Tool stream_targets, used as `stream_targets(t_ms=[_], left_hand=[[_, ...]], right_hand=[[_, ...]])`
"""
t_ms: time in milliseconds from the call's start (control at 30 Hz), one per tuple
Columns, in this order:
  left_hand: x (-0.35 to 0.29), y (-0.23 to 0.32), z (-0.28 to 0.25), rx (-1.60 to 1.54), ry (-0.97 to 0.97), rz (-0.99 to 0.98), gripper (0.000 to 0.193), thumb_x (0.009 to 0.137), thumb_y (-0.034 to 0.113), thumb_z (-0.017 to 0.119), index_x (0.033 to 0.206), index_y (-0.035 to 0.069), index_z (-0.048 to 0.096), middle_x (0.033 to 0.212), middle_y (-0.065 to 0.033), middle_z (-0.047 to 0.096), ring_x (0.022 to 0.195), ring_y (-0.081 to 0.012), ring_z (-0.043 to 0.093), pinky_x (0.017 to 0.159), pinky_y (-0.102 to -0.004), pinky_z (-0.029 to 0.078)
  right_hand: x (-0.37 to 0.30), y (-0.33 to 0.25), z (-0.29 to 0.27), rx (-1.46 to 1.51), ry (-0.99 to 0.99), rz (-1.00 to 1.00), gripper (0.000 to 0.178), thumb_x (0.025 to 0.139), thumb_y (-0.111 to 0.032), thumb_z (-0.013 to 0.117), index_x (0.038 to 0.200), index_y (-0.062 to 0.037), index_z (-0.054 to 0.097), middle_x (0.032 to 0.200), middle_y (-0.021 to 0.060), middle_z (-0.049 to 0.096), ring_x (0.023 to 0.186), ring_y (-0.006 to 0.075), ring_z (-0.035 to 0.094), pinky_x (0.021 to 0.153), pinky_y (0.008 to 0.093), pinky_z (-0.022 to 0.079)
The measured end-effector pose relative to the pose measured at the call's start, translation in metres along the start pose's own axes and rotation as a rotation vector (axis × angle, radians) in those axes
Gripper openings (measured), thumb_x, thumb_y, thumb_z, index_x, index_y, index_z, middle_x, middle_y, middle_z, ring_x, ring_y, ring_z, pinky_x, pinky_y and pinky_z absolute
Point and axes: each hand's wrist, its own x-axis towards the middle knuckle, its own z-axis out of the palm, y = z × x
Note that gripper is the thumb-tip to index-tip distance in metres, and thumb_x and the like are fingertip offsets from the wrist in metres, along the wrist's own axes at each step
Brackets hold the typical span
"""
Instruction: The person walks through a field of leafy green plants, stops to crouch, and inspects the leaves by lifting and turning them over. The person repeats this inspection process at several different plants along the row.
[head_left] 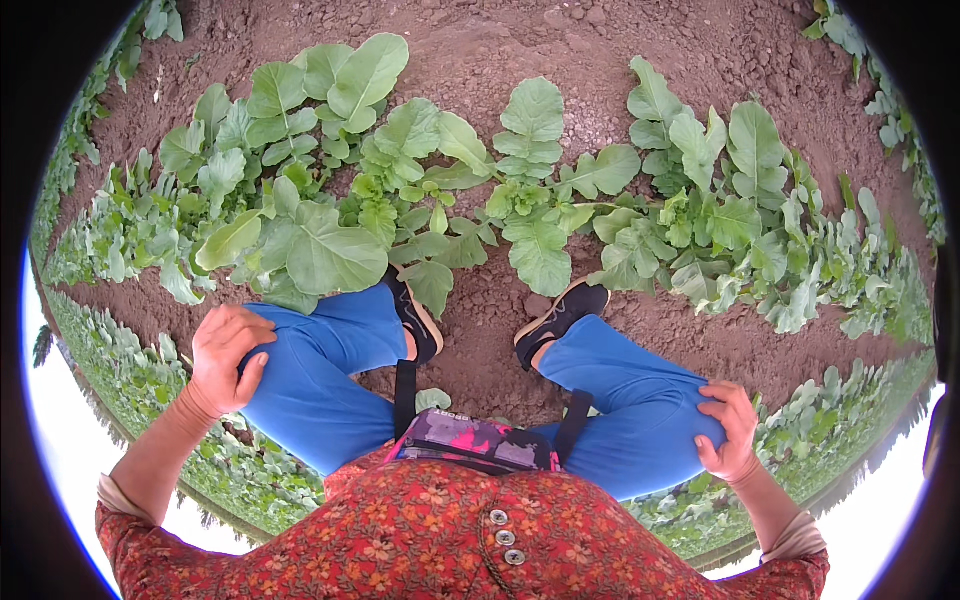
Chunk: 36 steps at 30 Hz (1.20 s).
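Note:
My left hand (229, 356) rests on my left knee, fingers together over the blue trouser leg (325, 360) and thumb apart; it holds nothing. On the other knee lies my right hand (733, 430), fingers slightly spread and bent over the cloth, also holding nothing. In front of my feet grows a row of leafy green plants (540, 190) with broad, lobed leaves. The larger leaves (335, 250) on the left reach close to my left knee. Both hands are apart from the plants.
Brown, crumbly soil (480, 340) lies between my dark shoes (565, 320) and beyond the row. A patterned waist bag (475, 440) sits at my lap on black straps. More plant rows (130, 370) run at both sides and behind me.

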Motion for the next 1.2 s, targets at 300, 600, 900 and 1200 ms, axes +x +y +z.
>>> stream_targets(t_ms=[300, 600, 900, 1200], left_hand=[[0.069, 0.013, 0.047, 0.17, 0.25, -0.099, 0.018, 0.076, 0.009, 0.073, 0.093, 0.005, 0.067, 0.095, -0.009, 0.068, 0.089, -0.0292, 0.061, 0.08, -0.0385, 0.046], [0.284, 0.079, 0.115, 0.186, 0.184, 0.364, 0.027, 0.082, 0.031, 0.073, 0.096, 0.01, 0.065, 0.095, -0.0039, 0.068, 0.097, -0.0255, 0.06, 0.087, -0.0396, 0.045], [0.317, 0.094, 0.195, 0.388, -0.025, 0.217, 0.027, 0.076, 0.03, 0.077, 0.096, 0.013, 0.07, 0.097, -0.0033, 0.07, 0.104, -0.0233, 0.061, 0.089, -0.0422, 0.044], [0.332, 0.083, 0.176, 0.258, -0.122, 0.053, 0.013, 0.084, 0.017, 0.062, 0.091, 0.017, 0.073, 0.095, -0.0071, 0.072, 0.101, -0.0269, 0.066, 0.089, -0.0447, 0.045]], right_hand=[[0.088, -0.02, 0.025, -0.098, 0.076, 0.031, 0.028, 0.081, -0.019, 0.07, 0.1, 0.0006, 0.064, 0.1, 0.0175, 0.067, 0.096, 0.0369, 0.064, 0.085, 0.0444, 0.051], [0.23, 0.014, 0.086, -0.472, -0.043, -0.096, 0.031, 0.081, -0.006, 0.063, 0.112, -0.0009, 0.064, 0.105, 0.0169, 0.065, 0.101, 0.0321, 0.062, 0.088, 0.0435, 0.05], [0.224, 0.049, 0.118, -0.575, -0.176, -0.227, 0.054, 0.079, -0.009, 0.067, 0.131, -0.0022, 0.056, 0.126, 0.0128, 0.059, 0.12, 0.0294, 0.052, 0.105, 0.0434, 0.037], [0.222, 0.049, 0.126, -0.714, -0.427, -0.193, 0.049, 0.078, -0.02, 0.073, 0.124, -0.0072, 0.062, 0.114, 0.0069, 0.062, 0.117, 0.0257, 0.053, 0.104, 0.0436, 0.036]])
